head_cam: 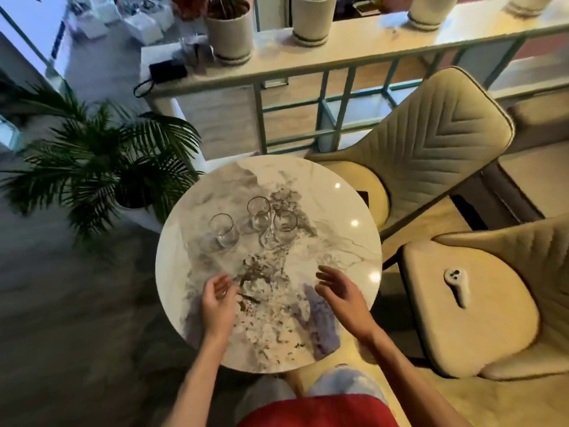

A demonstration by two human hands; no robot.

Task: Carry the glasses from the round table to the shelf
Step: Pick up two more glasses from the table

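Note:
Three clear glasses stand upright on the round marble table: one at the left, one at the back, one at the right. My left hand hovers over the near left part of the table, fingers loosely curled, holding nothing. My right hand hovers over the near right part, fingers relaxed and spread, empty. Both hands are well short of the glasses. The long white shelf runs across the back, above a railing.
Several white plant pots and a black case stand on the shelf. A palm plant is left of the table. Two cream chairs are at the right; the near chair seat holds a white controller.

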